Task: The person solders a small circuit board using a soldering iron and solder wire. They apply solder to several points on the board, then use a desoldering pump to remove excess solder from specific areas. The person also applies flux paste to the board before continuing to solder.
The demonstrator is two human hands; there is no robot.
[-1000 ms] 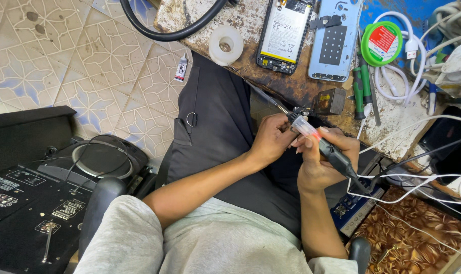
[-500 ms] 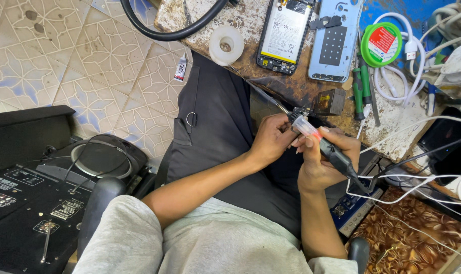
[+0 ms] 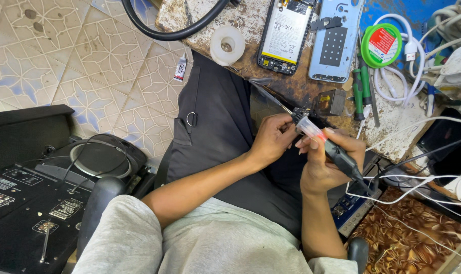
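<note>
I saw my right hand (image 3: 328, 161) grasping the soldering iron (image 3: 328, 146) just below the desk (image 3: 296, 89); my left hand (image 3: 271, 139) pinched its tip end. The opened phone (image 3: 284, 30) lay farther up the desk.

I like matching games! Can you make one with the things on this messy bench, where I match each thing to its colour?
Things:
1. tape roll
2. round tin
3. phone back cover
4. hose

Colours:
a. black
b. light blue
c. whitish and see-through
d. green rim with a red label

Pairs: 1-c, 2-d, 3-b, 4-a
</note>
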